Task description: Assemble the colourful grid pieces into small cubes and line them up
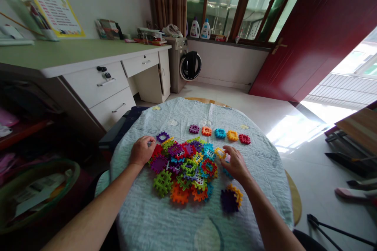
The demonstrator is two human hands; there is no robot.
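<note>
A heap of colourful plastic interlocking building blocks [188, 166] lies on the cloth-covered table, square with toothed edges, some with window-like grids. At the heap's left edge, my left hand [143, 151] rests with curled fingers beside a red block [157, 151]; whatever is in them is hard to make out. My right hand [236, 163] pinches a yellow block [219, 153] at the heap's right edge. Beyond the heap stretches a row of several separate blocks: purple [194, 129], orange [206, 131], blue [220, 133], yellow [232, 135] and red [244, 139].
A dark purple block [229, 200] overlaps a yellow one near my right forearm. The round table wears a pale blue cloth [165, 231]. Further off are a green-topped desk [88, 53], a washing machine [176, 62] with its door open, and a red door [306, 31].
</note>
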